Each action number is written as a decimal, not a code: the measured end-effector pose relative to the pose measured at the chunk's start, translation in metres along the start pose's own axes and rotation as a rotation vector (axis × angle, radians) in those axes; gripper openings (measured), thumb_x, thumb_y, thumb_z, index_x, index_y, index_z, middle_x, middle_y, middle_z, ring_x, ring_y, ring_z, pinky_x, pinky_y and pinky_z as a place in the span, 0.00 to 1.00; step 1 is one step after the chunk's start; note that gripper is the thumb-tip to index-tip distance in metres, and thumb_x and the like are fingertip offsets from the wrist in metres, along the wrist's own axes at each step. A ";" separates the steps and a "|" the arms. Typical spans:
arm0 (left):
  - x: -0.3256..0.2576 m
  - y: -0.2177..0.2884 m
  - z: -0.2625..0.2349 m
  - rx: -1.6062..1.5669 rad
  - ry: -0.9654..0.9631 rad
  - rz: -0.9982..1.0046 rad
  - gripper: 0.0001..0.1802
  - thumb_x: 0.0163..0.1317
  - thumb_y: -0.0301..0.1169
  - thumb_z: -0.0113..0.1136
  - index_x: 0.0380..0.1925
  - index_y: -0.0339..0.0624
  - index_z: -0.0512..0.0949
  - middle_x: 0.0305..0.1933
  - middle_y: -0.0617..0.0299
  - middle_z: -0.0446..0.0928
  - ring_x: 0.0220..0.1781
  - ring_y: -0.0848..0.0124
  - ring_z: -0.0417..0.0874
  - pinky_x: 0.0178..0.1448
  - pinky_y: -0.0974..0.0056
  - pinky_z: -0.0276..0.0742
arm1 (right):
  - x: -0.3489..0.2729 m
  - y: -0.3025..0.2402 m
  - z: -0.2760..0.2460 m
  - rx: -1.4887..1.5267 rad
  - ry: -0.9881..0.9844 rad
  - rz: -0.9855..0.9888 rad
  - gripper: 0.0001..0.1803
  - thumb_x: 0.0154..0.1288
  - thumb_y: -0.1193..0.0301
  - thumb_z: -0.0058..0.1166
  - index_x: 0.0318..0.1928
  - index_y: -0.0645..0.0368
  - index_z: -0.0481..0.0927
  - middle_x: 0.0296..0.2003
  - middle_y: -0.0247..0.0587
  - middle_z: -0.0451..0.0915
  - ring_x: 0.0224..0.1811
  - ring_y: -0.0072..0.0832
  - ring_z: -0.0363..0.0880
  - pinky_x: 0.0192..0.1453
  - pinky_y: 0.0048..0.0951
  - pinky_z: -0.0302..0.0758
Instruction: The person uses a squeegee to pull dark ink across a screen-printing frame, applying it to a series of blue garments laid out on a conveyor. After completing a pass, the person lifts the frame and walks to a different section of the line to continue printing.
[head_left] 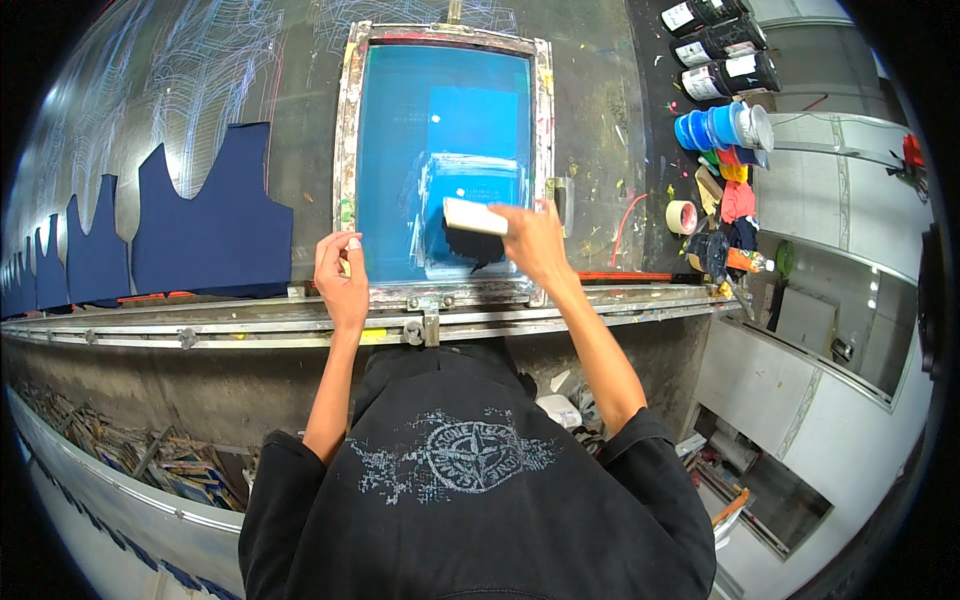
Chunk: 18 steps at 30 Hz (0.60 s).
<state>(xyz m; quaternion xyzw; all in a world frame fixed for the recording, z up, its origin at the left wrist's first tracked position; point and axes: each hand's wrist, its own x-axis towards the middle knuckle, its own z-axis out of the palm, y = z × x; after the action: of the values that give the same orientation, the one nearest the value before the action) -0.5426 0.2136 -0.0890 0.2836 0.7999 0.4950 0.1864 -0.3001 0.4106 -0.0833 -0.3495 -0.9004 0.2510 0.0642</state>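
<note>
A screen printing frame with a blue mesh lies in front of me on the long table. My right hand is closed round a squeegee with a pale handle, held low over the mesh. Dark ink spreads over the mesh just below the squeegee. Whether its blade touches the mesh is hidden. My left hand has its fingers curled at the frame's near left corner and grips its side rail.
Dark blue cut fabric pieces lie in a row to the left. Along the right edge stand black tubs, blue cups, a tape roll and a bottle. A metal rail borders the table's near side.
</note>
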 end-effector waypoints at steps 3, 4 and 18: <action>0.006 0.002 0.000 0.025 0.015 0.061 0.08 0.74 0.28 0.59 0.43 0.38 0.86 0.50 0.61 0.81 0.41 0.75 0.77 0.39 0.67 0.69 | 0.053 0.013 0.000 -0.089 -0.009 -0.005 0.25 0.57 0.84 0.54 0.55 0.54 0.87 0.44 0.48 0.89 0.46 0.43 0.87 0.72 0.56 0.65; 0.007 0.003 0.001 0.023 0.017 0.062 0.08 0.74 0.28 0.59 0.43 0.39 0.86 0.50 0.61 0.81 0.41 0.75 0.76 0.40 0.67 0.69 | 0.065 0.018 0.003 -0.099 -0.014 -0.021 0.26 0.57 0.85 0.54 0.55 0.54 0.87 0.46 0.47 0.89 0.47 0.43 0.87 0.72 0.55 0.65; -0.009 0.077 0.101 0.212 -0.572 0.632 0.27 0.53 0.36 0.75 0.52 0.39 0.80 0.50 0.53 0.84 0.50 0.56 0.85 0.71 0.47 0.67 | -0.019 -0.002 -0.002 -0.004 -0.138 -0.105 0.17 0.57 0.79 0.61 0.48 0.59 0.85 0.43 0.42 0.88 0.47 0.41 0.85 0.58 0.46 0.71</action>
<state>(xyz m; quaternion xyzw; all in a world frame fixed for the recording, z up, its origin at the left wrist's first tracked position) -0.4564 0.3038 -0.0645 0.6574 0.6365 0.3446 0.2096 -0.2863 0.3975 -0.0798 -0.2838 -0.9203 0.2689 0.0144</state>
